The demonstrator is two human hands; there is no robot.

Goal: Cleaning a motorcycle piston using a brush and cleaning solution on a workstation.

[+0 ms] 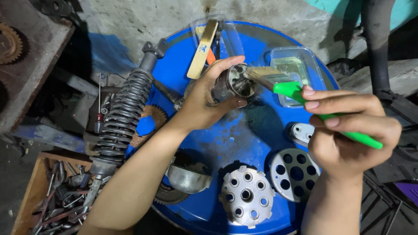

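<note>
My left hand (204, 98) grips a dirty cylindrical metal part (230, 82), holding it sideways above a blue drum top (244, 130). My right hand (352, 126) holds a paintbrush by its green handle (344, 130). The bristles of the brush (257, 76) press into the open end of the metal part. Both hands hover over the middle of the drum.
On the drum lie a round clutch hub with holes (246, 196), a perforated round plate (295, 174), a small metal cover (301, 132), a metal bowl (188, 177) and a clear plastic tray (296, 69). A black coil shock absorber (124, 113) leans at left. A wooden box of tools (52, 196) sits lower left.
</note>
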